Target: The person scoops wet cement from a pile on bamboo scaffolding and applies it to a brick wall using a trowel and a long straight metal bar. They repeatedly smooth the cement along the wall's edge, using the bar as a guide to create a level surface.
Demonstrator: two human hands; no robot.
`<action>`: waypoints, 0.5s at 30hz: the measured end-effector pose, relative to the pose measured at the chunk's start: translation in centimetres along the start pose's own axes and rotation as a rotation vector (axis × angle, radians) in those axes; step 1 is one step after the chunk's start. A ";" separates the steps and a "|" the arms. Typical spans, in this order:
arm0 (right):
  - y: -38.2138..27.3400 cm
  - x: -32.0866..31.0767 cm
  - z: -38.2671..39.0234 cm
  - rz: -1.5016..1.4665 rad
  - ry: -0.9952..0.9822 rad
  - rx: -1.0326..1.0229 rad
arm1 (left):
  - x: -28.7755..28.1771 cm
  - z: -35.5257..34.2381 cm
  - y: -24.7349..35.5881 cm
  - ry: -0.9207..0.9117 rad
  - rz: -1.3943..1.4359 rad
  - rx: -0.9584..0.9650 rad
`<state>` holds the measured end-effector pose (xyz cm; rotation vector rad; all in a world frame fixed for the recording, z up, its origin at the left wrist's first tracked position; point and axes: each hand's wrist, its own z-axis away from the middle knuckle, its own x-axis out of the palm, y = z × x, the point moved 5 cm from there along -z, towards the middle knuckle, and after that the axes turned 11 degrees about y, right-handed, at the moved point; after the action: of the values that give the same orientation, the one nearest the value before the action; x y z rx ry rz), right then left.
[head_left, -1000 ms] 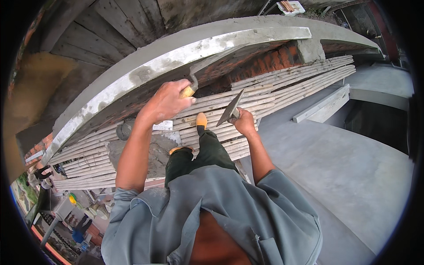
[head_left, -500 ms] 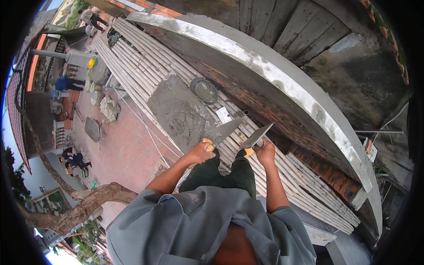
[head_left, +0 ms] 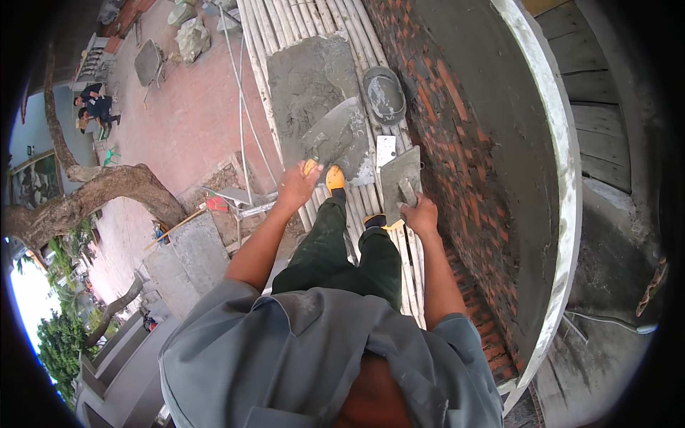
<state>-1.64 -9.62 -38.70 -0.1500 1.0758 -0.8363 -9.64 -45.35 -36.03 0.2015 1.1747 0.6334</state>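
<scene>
My left hand (head_left: pixel 294 187) is closed around the wooden handle (head_left: pixel 310 166) of a trowel. The grey pointed trowel blade (head_left: pixel 327 130) stretches forward over the near part of a wet mortar heap (head_left: pixel 307 78); whether it touches the mortar I cannot tell. My right hand (head_left: pixel 421 215) grips a rectangular plastering float (head_left: pixel 401 171) by its handle, with the plate tilted and its handle side showing. A white flat piece (head_left: pixel 385 148) lies just beyond the float. Farther ahead, beside the mortar, stands a round grey tub (head_left: pixel 384 94) with wet residue inside.
I stand in yellow-toed shoes (head_left: pixel 335 177) on a raised platform of poles (head_left: pixel 357 207). To the right rises a brick wall (head_left: pixel 464 143), partly plastered, with a pale curved ledge (head_left: pixel 564 164). A tree trunk (head_left: pixel 135 192), wheelbarrow (head_left: pixel 148 64) and two seated people (head_left: pixel 98 107) are below left.
My view has swung right, toward the wall. The trowel blade has turned from pointing right to lying forward over the mortar. The float has turned, so its handle side now shows.
</scene>
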 end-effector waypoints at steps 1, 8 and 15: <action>0.2 1.0 -0.4 -0.022 -0.012 0.001 | 1.2 -1.4 -3.4 0.015 0.008 -0.126; 4.9 11.5 -4.2 -0.104 -0.076 0.051 | 12.0 -4.5 -23.8 0.191 0.174 -0.389; 8.1 22.2 -11.4 -0.398 -0.150 0.183 | 20.1 -5.3 -32.6 0.100 -0.250 -0.571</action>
<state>-2.13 -15.70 -64.21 -0.2734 0.8335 -1.2561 1.92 -61.46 -69.22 -0.4581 1.0477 0.7358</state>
